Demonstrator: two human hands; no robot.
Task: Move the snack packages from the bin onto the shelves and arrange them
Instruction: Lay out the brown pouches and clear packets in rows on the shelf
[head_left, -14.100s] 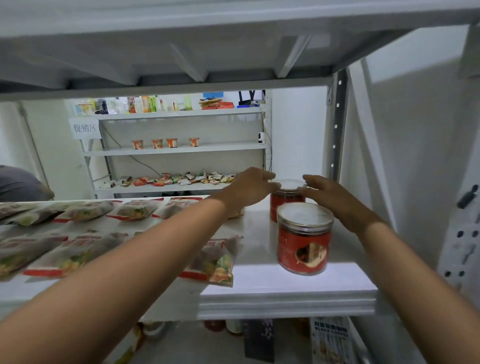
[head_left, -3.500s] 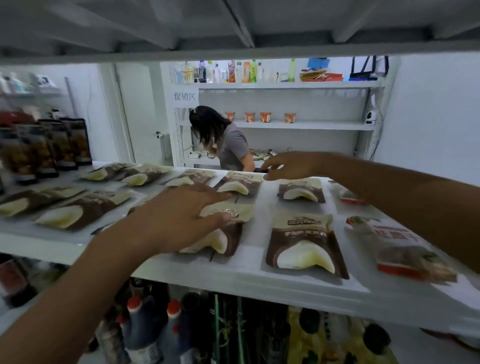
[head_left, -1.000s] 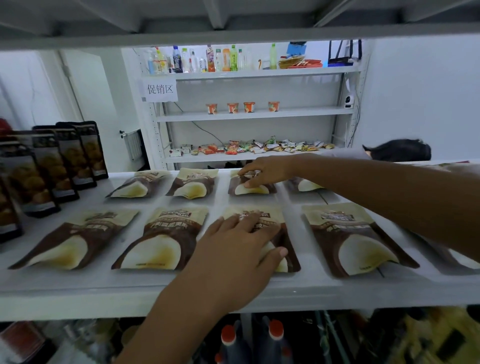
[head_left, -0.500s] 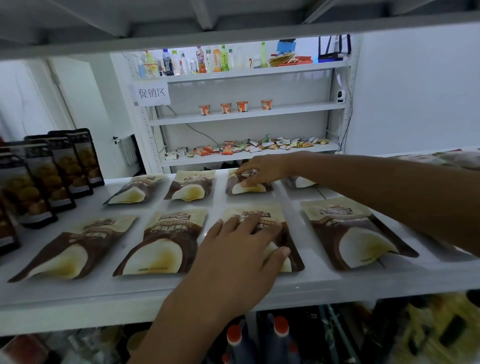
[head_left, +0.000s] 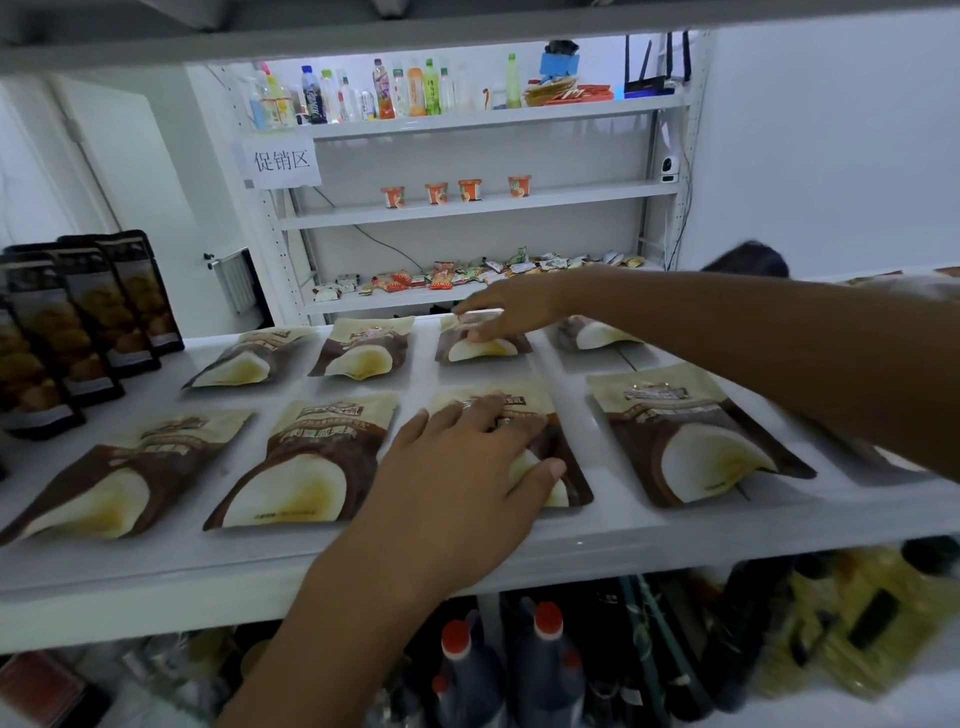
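Observation:
Several brown and cream snack pouches lie flat in two rows on the white shelf (head_left: 156, 566). My left hand (head_left: 457, 478) lies flat with spread fingers on the third pouch of the front row (head_left: 566, 467), covering most of it. My right hand (head_left: 504, 312) reaches across to the back row and rests its fingers on the top of the third pouch there (head_left: 483, 351). Other pouches lie beside them, one at front right (head_left: 691, 436) and one at front middle (head_left: 306, 457). No bin is in view.
Dark upright snack bags (head_left: 78, 322) stand at the shelf's left end. Bottles with red caps (head_left: 467, 670) and yellow bottles fill the shelf below. Behind stands another white rack (head_left: 478, 202) with drinks, cups and small snacks. A person's head (head_left: 748, 260) shows at the right.
Both hands stay on the same two pouches as half a second ago. The view has shifted slightly; a person's dark hair shows again at the right behind my right arm.

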